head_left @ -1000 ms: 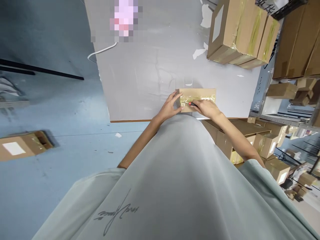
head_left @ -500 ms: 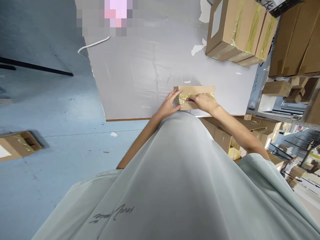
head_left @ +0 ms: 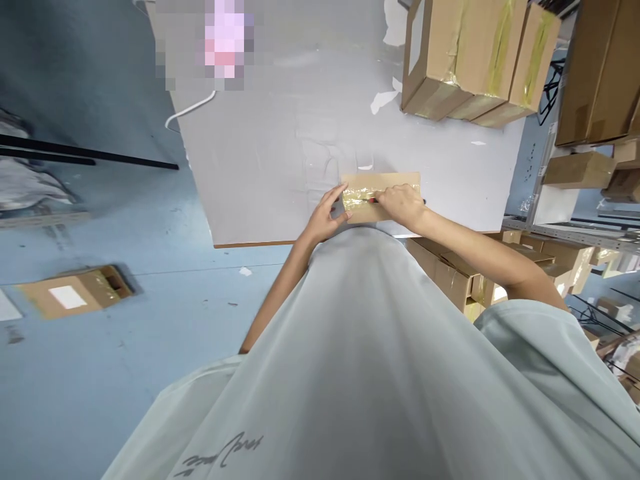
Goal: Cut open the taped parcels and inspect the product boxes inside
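Left hand [head_left: 323,219], spread open, is bracing a seemingly light, stiff carton [head_left: 383,180] at its end; closed right hand [head_left: 404,205] is gripping a tool [head_left: 371,200].

The scene is viewed from the wearer's head, with the camera aimed forward and steeply down over the pale shirt [head_left: 350,333]. The table [head_left: 260,167] and the small cardboard box [head_left: 380,180] are seen from above at close range, while the blue floor [head_left: 165,333] is shown farther below.
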### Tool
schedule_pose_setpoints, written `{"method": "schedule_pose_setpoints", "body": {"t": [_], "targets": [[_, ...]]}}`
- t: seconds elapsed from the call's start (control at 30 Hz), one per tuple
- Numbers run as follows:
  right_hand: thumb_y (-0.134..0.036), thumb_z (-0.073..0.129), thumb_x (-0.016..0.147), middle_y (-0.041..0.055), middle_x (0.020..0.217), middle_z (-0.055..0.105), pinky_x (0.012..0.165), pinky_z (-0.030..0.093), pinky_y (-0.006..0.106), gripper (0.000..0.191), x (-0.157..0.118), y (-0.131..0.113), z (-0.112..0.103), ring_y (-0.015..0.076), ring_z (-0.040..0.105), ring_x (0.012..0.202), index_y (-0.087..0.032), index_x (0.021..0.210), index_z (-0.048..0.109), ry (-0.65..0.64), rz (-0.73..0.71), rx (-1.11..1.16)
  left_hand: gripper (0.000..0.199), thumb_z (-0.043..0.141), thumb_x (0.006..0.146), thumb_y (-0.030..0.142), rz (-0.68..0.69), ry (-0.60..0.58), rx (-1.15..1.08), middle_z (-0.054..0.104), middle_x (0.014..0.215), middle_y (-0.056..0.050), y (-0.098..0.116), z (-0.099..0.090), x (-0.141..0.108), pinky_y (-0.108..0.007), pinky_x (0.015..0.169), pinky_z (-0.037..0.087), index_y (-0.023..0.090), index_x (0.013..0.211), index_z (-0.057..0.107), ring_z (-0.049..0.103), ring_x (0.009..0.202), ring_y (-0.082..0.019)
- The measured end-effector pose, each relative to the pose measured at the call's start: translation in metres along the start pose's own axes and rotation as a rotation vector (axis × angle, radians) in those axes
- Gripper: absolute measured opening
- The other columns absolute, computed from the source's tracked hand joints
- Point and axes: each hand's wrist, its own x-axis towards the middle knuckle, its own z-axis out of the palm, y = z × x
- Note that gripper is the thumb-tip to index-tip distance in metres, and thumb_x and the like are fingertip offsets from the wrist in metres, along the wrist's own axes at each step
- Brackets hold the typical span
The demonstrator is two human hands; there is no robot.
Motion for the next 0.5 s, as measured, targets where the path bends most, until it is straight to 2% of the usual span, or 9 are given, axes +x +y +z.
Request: {"method": "schedule_pose_setpoints", "body": {"t": [0.1, 0.2, 0.33, 0.43, 0.5], "targets": [[-0.041, 0.055, 0.119, 0.0289, 0.131, 0.083, 0.103, 0.053, 0.046, 0.043, -0.019, 0.053, 0.02, 0.0398, 0.08, 0.126, -0.015, 0.145, 0.079, -0.051, 0.133, -0.011, 0.091, 0.078, 0.099, 0.064, -0.053, 0.025, -0.02, 0.043, 0.186, -0.012, -0.003, 0.003, -0.002, -0.057, 0.125, 0.058, 0.039, 0.18, 0.045, 0.059, 0.158, -0.04], [-0.047, 0.048, 0.122, 0.0284, 0.128, 0.084, 0.101, 0.052, 0.05, 0.05, -0.042, 0.115, 0.052, 0.0406, 0.08, 0.123, -0.017, 0.145, 0.08, -0.03, 0.228, 0.02, 0.093, 0.078, 0.096, 0.061, -0.093, 0.047, -0.035, 0.041, 0.188, -0.012, -0.005, 0.005, -0.003, -0.057, 0.124, 0.059, 0.039, 0.18, 0.045, 0.061, 0.157, -0.04], [-0.048, 0.055, 0.12, 0.0306, 0.112, 0.085, 0.093, 0.053, 0.05, 0.049, -0.068, 0.191, 0.104, 0.0421, 0.08, 0.114, -0.013, 0.122, 0.089, -0.027, 0.376, 0.067, 0.095, 0.079, 0.092, 0.055, -0.146, 0.104, -0.047, 0.042, 0.189, -0.012, -0.001, 0.005, -0.003, -0.054, 0.12, 0.063, 0.039, 0.18, 0.046, 0.064, 0.155, -0.039], [-0.048, 0.068, 0.114, 0.0206, 0.103, 0.086, 0.085, 0.054, 0.041, 0.038, -0.074, 0.227, 0.143, 0.0344, 0.081, 0.1, -0.017, 0.122, 0.088, 0.042, 0.37, 0.278, 0.097, 0.08, 0.088, 0.052, -0.176, 0.141, -0.049, 0.046, 0.186, -0.012, 0.004, 0.002, -0.003, -0.052, 0.118, 0.065, 0.037, 0.179, 0.049, 0.068, 0.151, -0.039], [-0.049, 0.075, 0.11, 0.0122, 0.092, 0.085, 0.078, 0.054, 0.035, 0.034, -0.064, 0.23, 0.165, 0.0274, 0.079, 0.086, -0.018, 0.119, 0.086, 0.138, 0.358, 0.581, 0.098, 0.082, 0.086, 0.051, -0.195, 0.173, -0.049, 0.049, 0.185, -0.013, 0.008, -0.001, -0.004, -0.053, 0.119, 0.064, 0.036, 0.178, 0.051, 0.069, 0.15, -0.039]]}}
